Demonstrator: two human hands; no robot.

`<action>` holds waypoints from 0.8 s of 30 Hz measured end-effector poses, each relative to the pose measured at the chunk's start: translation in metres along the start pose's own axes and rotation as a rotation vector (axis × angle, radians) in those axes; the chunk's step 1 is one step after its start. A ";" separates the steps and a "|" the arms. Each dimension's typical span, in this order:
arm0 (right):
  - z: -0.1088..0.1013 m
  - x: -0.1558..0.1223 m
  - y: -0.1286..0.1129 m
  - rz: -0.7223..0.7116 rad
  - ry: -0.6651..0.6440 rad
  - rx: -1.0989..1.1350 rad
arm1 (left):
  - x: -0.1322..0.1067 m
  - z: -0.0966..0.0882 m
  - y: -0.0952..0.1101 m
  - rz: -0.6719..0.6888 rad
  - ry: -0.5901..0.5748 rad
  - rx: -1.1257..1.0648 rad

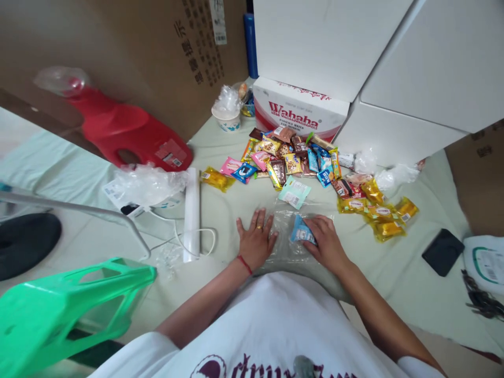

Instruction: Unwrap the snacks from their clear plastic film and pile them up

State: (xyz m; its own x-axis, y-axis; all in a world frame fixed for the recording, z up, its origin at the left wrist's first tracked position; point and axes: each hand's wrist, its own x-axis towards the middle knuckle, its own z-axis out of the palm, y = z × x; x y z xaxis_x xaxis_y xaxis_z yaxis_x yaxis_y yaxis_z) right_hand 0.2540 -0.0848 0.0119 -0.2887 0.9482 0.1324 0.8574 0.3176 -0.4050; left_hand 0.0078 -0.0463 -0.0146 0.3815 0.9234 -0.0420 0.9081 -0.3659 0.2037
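My left hand (256, 240) lies flat with fingers spread on the left edge of a clear plastic bag (284, 231) spread on the pale green cloth. My right hand (323, 241) rests on the bag's right side, its fingers closed round a small light-blue snack packet (300, 232). Just beyond the bag lies a mint-green packet (294, 192). Behind it sits a pile of several colourful snack packets (290, 157), and to the right a cluster of yellow packets (378, 211).
A Wahaha carton (299, 113) and white boxes (417, 68) stand at the back. A red plastic stool (129, 131) and a green stool (66, 310) lie at left. A roll of bags (191, 210), a paper cup (227, 119) and a black phone (443, 252) lie around.
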 end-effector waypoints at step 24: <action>-0.018 0.202 -0.004 0.194 -0.022 -0.082 | -0.006 0.000 -0.008 -0.030 0.080 -0.126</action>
State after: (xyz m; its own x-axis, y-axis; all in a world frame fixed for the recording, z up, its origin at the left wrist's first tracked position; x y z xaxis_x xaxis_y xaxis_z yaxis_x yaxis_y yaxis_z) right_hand 0.1999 0.1052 0.0562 -0.1233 0.9916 0.0392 0.9294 0.1292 -0.3457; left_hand -0.0019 -0.0490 -0.0157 0.3347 0.9419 0.0271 0.8882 -0.3249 0.3247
